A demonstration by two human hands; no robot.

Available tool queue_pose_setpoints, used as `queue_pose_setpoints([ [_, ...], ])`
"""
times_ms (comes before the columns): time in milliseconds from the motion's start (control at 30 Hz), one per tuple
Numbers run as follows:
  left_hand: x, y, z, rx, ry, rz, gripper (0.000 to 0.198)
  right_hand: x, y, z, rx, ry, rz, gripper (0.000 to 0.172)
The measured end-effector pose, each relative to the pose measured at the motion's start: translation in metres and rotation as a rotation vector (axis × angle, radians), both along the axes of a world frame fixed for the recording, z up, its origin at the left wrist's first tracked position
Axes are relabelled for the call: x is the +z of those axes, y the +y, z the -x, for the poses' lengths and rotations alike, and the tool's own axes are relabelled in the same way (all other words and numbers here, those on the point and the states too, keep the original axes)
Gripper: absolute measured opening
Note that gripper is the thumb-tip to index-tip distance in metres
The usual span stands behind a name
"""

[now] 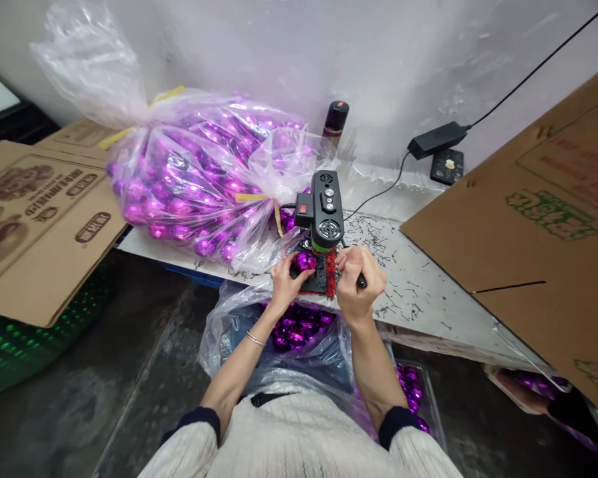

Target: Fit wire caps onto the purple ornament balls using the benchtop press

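Observation:
A small black machine (323, 209) with a red switch stands at the near edge of the white table (418, 285). Under its head sits a shiny purple ball (305, 260), and my left hand (286, 282) pinches it there with closed fingers. My right hand (357, 282) is closed in a fist right of the machine's red base, gripping a dark thin thing I cannot make out. Below my hands an open plastic bag (299, 328) in my lap holds several purple balls.
A big tied clear bag of purple balls (204, 176) lies on the table left of the machine. A dark spray can (335, 121), a power adapter (436, 139) and its cord are behind. Cardboard sheets (543, 232) flank both sides. Small wire bits litter the table.

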State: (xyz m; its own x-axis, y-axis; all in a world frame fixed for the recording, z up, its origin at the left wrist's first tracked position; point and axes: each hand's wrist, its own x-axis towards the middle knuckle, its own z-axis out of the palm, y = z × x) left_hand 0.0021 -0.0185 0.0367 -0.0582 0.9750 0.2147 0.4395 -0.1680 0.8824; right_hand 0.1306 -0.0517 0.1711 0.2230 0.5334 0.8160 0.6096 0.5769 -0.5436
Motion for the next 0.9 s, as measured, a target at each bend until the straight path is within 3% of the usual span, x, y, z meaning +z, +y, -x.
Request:
queue_pose_setpoints([
  [133, -0.001, 0.004, 0.000, -0.133, -0.042, -0.022, 0.058, -0.002, -0.002, -0.001, -0.011, -0.009, 0.012, 0.027],
  [633, -0.011, 0.005, 0.015, -0.301, -0.170, 0.028, 0.064, -0.007, -0.004, -0.002, -0.011, -0.040, -0.025, 0.028],
  [900, -0.024, 0.015, 0.013, -0.100, -0.250, 0.099, 0.060, -0.009, -0.005, -0.004, -0.017, -0.076, -0.018, 0.027],
])
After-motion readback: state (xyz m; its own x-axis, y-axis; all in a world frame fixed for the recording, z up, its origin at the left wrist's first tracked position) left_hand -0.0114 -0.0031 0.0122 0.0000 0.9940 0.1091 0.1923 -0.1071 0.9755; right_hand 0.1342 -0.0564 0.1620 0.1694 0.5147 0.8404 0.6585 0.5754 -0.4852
